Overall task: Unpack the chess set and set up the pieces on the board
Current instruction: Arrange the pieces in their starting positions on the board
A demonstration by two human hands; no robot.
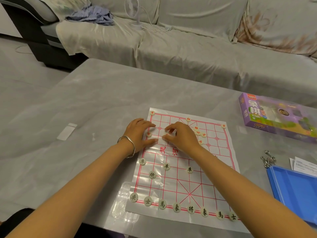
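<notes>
Head view: a paper chess board lay on a grey worktop, black-lettered pieces lined along its near edge and red-lettered pieces scattered on its far half. The left hand, wearing a bracelet, rested at the board's left edge, fingers straight. The right hand was beside it, curled fingers apparently pinching a pale piece, partly hidden. A purple box sat far right.

Left hand flat, right hand fingers curled
</notes>
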